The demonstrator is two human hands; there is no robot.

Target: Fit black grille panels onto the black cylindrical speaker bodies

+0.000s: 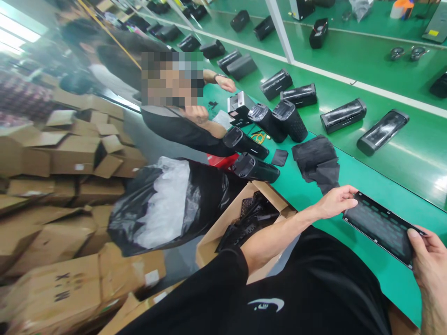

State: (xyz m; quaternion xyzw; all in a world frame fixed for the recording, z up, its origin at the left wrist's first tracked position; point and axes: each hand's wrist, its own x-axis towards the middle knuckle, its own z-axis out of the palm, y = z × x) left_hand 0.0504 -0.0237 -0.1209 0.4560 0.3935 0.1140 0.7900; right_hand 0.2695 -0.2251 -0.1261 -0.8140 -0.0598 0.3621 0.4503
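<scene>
I hold a flat black perforated grille panel (380, 229) above the green table (363, 186), one hand at each end. My left hand (335, 201) pinches its left end. My right hand (430, 258) grips its right end, thumb lying on the top face. An open cardboard box (209, 242) with more black grille parts stands by my left elbow. Black cylindrical speaker bodies (256, 169) lie on the table just beyond the box.
A co-worker's hands (225, 83) rest on the table at the far end. Several more speaker bodies (344, 115) lie on the conveyor. Folded black cloth (319, 160) lies near my left hand. A black bag of white plastic (167, 200) and stacked cartons (63, 153) fill the left floor.
</scene>
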